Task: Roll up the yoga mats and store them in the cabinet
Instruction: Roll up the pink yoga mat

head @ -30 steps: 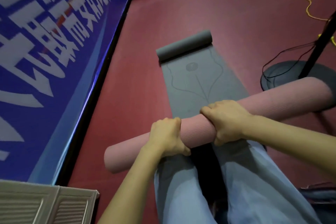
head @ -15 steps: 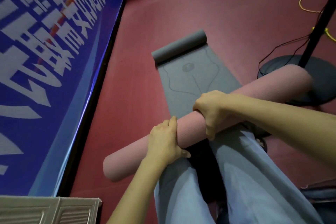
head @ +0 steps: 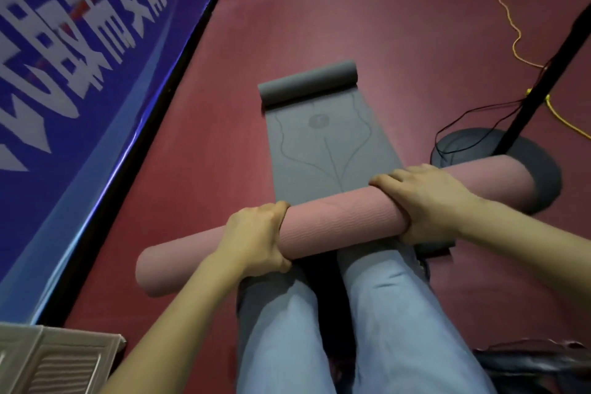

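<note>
Yoga mats, two of them showing here: one pink mat (head: 339, 227) fully rolled into a tube, and one grey mat (head: 323, 144) lying mostly flat on the red floor (head: 287, 9) with only its far end curled into a small roll; the pink roll is sitting crosswise over the person's two legs (head: 377, 323) in light blue trousers, tilting up toward the right, its left end sticking out over the floor and its right end reaching over the round dark base (head: 524, 153) of a black stand; both hands are gripping it, left hand (head: 256, 240) wrapping over the roll left of its middle, right hand (head: 425, 201) clamping around it further right, fingers curling over the top; the grey mat is stretching away from under the pink roll; one blue banner (head: 80, 73) with white characters is running along the left; one yellow cord (head: 499, 9) is trailing across the floor at top right; no cabinet I can pick out for sure.
</note>
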Demonstrator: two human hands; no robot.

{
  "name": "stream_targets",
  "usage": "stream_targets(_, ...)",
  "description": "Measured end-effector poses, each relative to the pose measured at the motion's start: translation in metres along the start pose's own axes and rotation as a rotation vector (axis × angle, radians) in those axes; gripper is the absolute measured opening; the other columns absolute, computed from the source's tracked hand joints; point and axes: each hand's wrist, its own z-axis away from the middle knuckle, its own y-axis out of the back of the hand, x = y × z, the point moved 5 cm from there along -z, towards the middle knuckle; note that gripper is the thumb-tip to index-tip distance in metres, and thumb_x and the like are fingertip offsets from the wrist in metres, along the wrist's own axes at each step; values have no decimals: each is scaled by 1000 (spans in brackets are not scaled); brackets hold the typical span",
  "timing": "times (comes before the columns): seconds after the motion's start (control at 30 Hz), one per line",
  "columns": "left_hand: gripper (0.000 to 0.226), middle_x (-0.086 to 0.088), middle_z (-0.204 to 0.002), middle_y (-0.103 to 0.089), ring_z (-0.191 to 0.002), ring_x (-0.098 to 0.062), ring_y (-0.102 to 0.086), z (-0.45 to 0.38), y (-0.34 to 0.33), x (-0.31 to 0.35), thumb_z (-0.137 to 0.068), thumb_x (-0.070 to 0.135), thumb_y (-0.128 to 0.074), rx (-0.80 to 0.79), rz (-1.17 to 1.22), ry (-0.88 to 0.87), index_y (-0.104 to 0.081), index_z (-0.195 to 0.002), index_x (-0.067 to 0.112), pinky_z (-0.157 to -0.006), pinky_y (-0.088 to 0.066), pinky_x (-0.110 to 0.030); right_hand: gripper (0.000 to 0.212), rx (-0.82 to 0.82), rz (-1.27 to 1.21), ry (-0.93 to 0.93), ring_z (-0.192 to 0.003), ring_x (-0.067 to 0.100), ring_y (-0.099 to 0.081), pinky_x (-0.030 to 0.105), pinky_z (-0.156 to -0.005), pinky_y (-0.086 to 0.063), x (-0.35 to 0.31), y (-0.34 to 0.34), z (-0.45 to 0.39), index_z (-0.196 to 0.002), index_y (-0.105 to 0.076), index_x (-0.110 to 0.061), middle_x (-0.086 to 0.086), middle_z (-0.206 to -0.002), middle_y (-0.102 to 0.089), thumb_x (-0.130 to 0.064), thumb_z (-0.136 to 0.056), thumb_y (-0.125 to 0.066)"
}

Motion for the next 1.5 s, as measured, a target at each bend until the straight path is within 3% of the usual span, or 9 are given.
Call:
stream_targets(0.23,82,7,-95,-72,-79,-25,-70,53,-1,5,-41,60,-70,162,-46,-80,-63,-114,24,-64,-53,-34,90,38,-46,-26,-93,28,-65,41,-81,-50,-34,-3,39,-126,-49,-24,-1,-104,-65,-49,-43,-73)
stream_targets(0.43,86,13,-101,-69,-89,-19,-70,103,-48,13,-38,47,-73,-2,95,-113,-62,-121,28,-75,-57,-29,97,30,-198,15,-68,25,-65,36,-63,-54,-87,-43,105,-113,-62,-16,-2,-81,-64,-48,-22,-70)
stream_targets(0.5,89,12,-96,-70,-84,-19,-71,115,-63,18,-33,49,-70,-50,91,-105,-64,-118,28,-72,-58,-29,93,13,-217,14,-70,24,-66,36,-66,-54,-90,-50,113,-113,-61,-20,-4,-83,-64,-49,-25,-67)
stream_targets(0.7,101,12,-123,-65,-110,-19,-64,126,-76,25,-45,58,-72,-308,77,-51,-47,-140,34,-88,-49,-29,91,-232,-171,49,-98,25,-64,35,-88,-46,-93,-54,104,-134,-42,-30,-4,-110,-62,-51,-50,-70)
stream_targets(0.87,102,12,-119,-65,-109,-16,-61,98,-78,20,-36,59,-91,-452,259,9,-53,-128,34,-88,-50,-31,98,-424,-306,-4,-99,23,-65,36,-82,-53,-75,-55,81,-125,-47,-37,-6,-110,-67,-62,-36,-79)
stream_targets(1.03,104,12,-124,-61,-111,-12,-58,78,-85,21,-38,51,-99,-606,419,8,-54,-129,29,-98,-49,-27,102,-692,-394,34,-108,17,-59,33,-96,-51,-59,-56,53,-128,-52,-36,-7,-121,-64,-49,-37,-97)
stream_targets(1.17,98,16,-118,-60,-106,-11,-58,84,-85,20,-38,53,-98,-572,418,-3,-53,-123,34,-94,-49,-28,100,-677,-391,37,-100,15,-57,32,-92,-52,-61,-63,52,-126,-53,-36,-11,-111,-61,-49,-38,-97)
stream_targets(1.37,97,24,-113,-43,-103,-4,-48,100,-78,19,-33,62,-86,-273,429,5,-43,-118,44,-85,-44,-31,102,-697,-426,33,-103,14,-58,30,-92,-51,-60,-66,47,-127,-51,-36,-14,-111,-59,-47,-37,-97)
stream_targets(1.5,98,22,-120,-50,-109,-7,-54,107,-74,17,-43,75,-81,-206,402,-54,-48,-128,41,-95,-47,-35,102,-743,-432,17,-109,16,-58,30,-95,-50,-61,-61,48,-129,-49,-34,-12,-117,-58,-43,-41,-99)
